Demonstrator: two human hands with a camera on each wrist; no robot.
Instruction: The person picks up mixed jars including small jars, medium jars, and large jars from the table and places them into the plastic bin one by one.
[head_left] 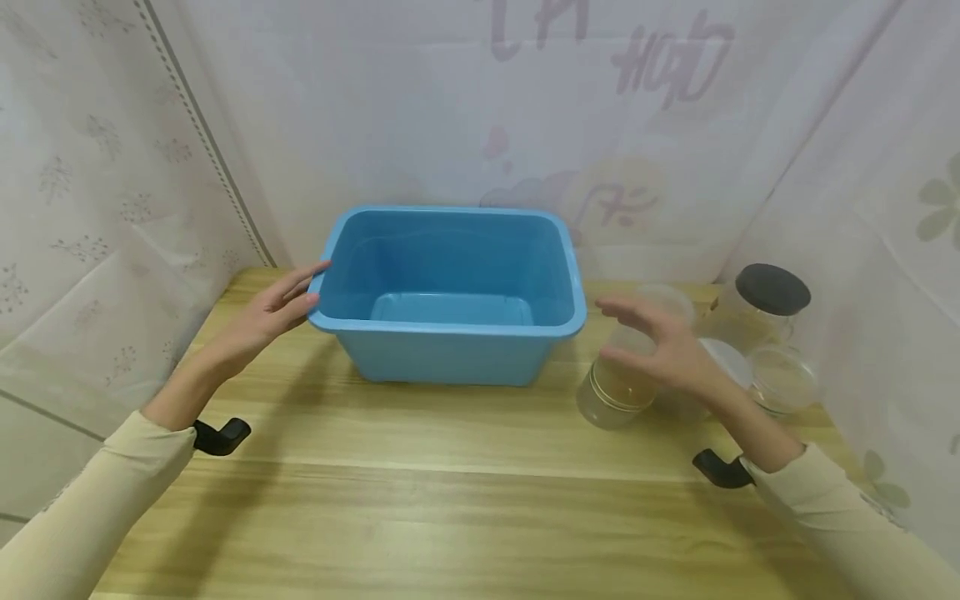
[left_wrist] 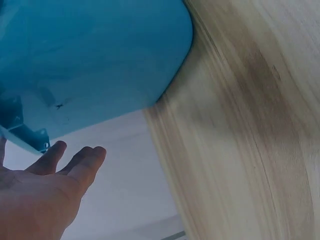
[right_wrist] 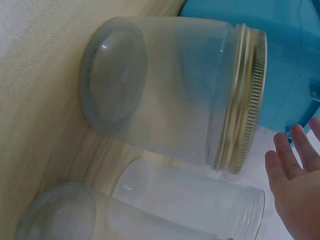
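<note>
A blue plastic tub (head_left: 442, 358) stands at the back of the wooden table, its inside bare. My left hand (head_left: 273, 308) is at the tub's left rim, fingertips right at the edge and fingers extended. Over the jars to the right of the tub hovers my right hand (head_left: 667, 346), its thumb and fingers apart and nothing between them. Just below it is a clear jar with a gold screw lid (right_wrist: 170, 95), partly hidden by the hand in the head view. In the right wrist view, a second clear jar (right_wrist: 187, 200) stands beside it.
At the far right are a jar with a black lid (head_left: 772, 290) and another clear jar (head_left: 783, 379), among several containers. A patterned cloth (head_left: 420, 108) hangs behind the table (head_left: 450, 517). Black wrist mounts (head_left: 221, 437) stick out from both sleeves.
</note>
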